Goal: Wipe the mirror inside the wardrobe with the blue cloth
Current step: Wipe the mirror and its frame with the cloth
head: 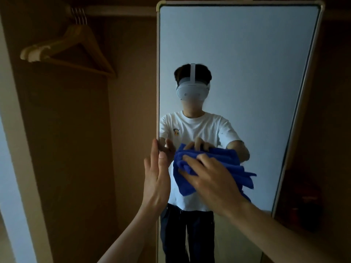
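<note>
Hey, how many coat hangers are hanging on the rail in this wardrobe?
4, going by the hooks: the wooden hangers hang bunched together on the rail at upper left, beside the mirror. They overlap, so one could be hidden.

The right hand covers the centre of the blue cloth. The lower view edge cuts off the mirror base.
</note>
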A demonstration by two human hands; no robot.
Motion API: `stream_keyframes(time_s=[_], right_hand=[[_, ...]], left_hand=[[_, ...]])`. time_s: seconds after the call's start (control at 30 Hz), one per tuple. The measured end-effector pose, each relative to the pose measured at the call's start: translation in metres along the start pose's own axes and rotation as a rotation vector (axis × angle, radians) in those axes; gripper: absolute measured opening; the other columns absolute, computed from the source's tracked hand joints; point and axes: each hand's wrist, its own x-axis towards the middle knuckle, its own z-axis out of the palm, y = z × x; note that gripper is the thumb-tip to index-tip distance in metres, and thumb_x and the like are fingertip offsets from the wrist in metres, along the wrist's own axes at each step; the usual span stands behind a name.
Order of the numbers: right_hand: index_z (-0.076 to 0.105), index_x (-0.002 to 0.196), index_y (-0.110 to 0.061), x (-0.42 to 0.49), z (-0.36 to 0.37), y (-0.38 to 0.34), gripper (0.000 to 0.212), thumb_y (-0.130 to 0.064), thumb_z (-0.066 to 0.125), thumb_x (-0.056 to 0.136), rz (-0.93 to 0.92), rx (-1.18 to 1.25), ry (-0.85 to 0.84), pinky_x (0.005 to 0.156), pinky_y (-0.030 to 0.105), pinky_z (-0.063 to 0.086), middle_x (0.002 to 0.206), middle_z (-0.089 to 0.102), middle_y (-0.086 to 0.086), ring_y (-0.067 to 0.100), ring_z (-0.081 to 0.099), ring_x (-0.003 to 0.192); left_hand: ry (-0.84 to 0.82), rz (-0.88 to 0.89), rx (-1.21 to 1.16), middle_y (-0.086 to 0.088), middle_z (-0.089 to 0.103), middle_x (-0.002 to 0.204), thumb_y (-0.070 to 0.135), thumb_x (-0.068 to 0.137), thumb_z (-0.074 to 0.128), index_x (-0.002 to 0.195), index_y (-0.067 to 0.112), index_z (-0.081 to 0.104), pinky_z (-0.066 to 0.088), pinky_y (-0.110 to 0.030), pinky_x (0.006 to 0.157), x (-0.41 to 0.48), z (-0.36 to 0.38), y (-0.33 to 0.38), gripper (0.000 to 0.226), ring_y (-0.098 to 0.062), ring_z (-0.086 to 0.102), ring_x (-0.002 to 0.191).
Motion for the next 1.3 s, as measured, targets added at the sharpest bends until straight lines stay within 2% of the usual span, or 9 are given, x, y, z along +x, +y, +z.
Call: stream_keyframes(time_s=[0.07,0.13,0.3,0.5,0.67,0.77,0.87,1.07,1.3], right_hand=[[0.064,0.128,-0.022,-0.003,-0.001,0.006,0.045,-0.008,0.066,0.085,0.006,0.035,0.007,0.084,0.039,0.050,0.133,0.061,0.003,0.024,0.056,0.103],[0.065,0.128,-0.020,0.006,-0.013,0.020,0.055,-0.001,0.068,0.077,0.078,0.022,0.061,0.084,0.042,0.050,0.133,0.061,0.006,0.027,0.056,0.104],[0.062,0.129,-0.017,0.034,-0.051,0.068,0.058,0.000,0.058,0.074,0.258,-0.067,0.162,0.079,0.045,0.046,0.127,0.061,0.010,0.031,0.051,0.098],[0.062,0.132,-0.019,-0.022,-0.015,0.028,0.052,-0.006,0.045,0.084,0.042,-0.015,-0.024,0.084,0.041,0.049,0.135,0.059,0.006,0.027,0.055,0.102],[0.065,0.127,-0.019,-0.005,-0.032,0.060,0.060,0.001,0.068,0.070,0.119,-0.001,0.071,0.084,0.044,0.047,0.134,0.060,0.007,0.029,0.054,0.103],[0.065,0.125,-0.018,0.013,-0.054,0.090,0.060,0.001,0.067,0.069,0.206,-0.056,0.157,0.082,0.044,0.043,0.129,0.061,0.010,0.031,0.053,0.100],[0.066,0.124,-0.014,0.003,-0.047,0.084,0.061,0.004,0.064,0.066,0.166,-0.075,0.171,0.080,0.047,0.046,0.129,0.061,0.013,0.035,0.055,0.101],[0.065,0.128,-0.020,-0.043,-0.020,0.057,0.061,0.002,0.068,0.071,0.004,0.032,-0.007,0.078,0.043,0.051,0.132,0.062,0.005,0.028,0.058,0.099],[0.065,0.124,-0.018,0.012,-0.072,0.118,0.057,0.001,0.068,0.070,0.237,-0.040,0.183,0.080,0.046,0.045,0.116,0.063,0.010,0.031,0.051,0.095]], left_hand=[[0.012,-0.009,0.000,0.024,0.026,0.135,0.077,0.092,0.016,0.152,0.063,0.008,0.027,-0.031,0.103,-0.001,0.003,-0.001,0.063,0.004,0.031,0.124],[0.019,0.003,0.022,0.024,0.023,0.134,0.074,0.094,0.018,0.154,0.060,0.005,0.027,-0.033,0.104,-0.003,0.006,-0.001,0.063,-0.002,0.031,0.125],[0.025,0.006,0.062,0.026,0.018,0.134,0.072,0.097,0.019,0.155,0.057,0.001,0.027,-0.036,0.103,-0.006,0.008,0.000,0.063,-0.004,0.029,0.125],[0.039,-0.005,0.086,0.010,0.021,0.157,0.065,0.100,0.024,0.158,0.048,-0.002,0.029,-0.034,0.104,-0.008,0.015,0.002,0.066,-0.008,0.033,0.132],[0.063,-0.016,0.129,0.003,0.018,0.162,0.065,0.098,0.027,0.160,0.040,-0.002,0.032,-0.048,0.118,-0.009,0.020,0.012,0.073,-0.022,0.030,0.147],[0.102,-0.005,0.134,0.006,0.016,0.162,0.057,0.103,0.031,0.162,0.036,0.001,0.031,-0.056,0.119,-0.011,0.023,0.016,0.070,-0.023,0.026,0.149],[0.118,-0.003,0.142,0.008,0.015,0.160,0.055,0.104,0.034,0.161,0.036,-0.001,0.032,-0.056,0.119,-0.015,0.026,0.017,0.070,-0.025,0.027,0.148],[0.103,-0.011,0.178,0.007,0.015,0.162,0.066,0.095,0.026,0.161,0.038,-0.006,0.031,-0.056,0.119,-0.016,0.027,0.018,0.079,-0.024,0.029,0.149],[0.120,-0.004,0.187,0.011,0.011,0.163,0.069,0.095,0.026,0.161,0.039,-0.006,0.031,-0.057,0.119,-0.020,0.030,0.017,0.079,-0.025,0.029,0.149]])
